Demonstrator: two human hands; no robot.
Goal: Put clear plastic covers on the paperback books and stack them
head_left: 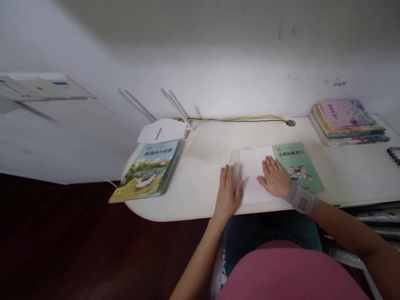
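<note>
In front of me a white sheet of paper (253,166) lies on the white desk, with a green picture book (301,166) at its right. My right hand (275,177) rests flat on the paper's right part, by the book's left edge, its fingers stretched out. A grey band (301,200) wraps that wrist. At the paper's left edge is my left hand (229,187), its fingers straight and the thumb apart. A clear, see-through strip (236,160) stands up along that edge beside the left fingers. Whether the green book lies over or under the paper I cannot tell.
A white router (162,131) with antennas stands at the back left. Several picture books (146,171) overhang the desk's left end. Another book stack (346,121) sits at the back right. Yellow and black cables (237,119) run along the wall to a hole (291,123).
</note>
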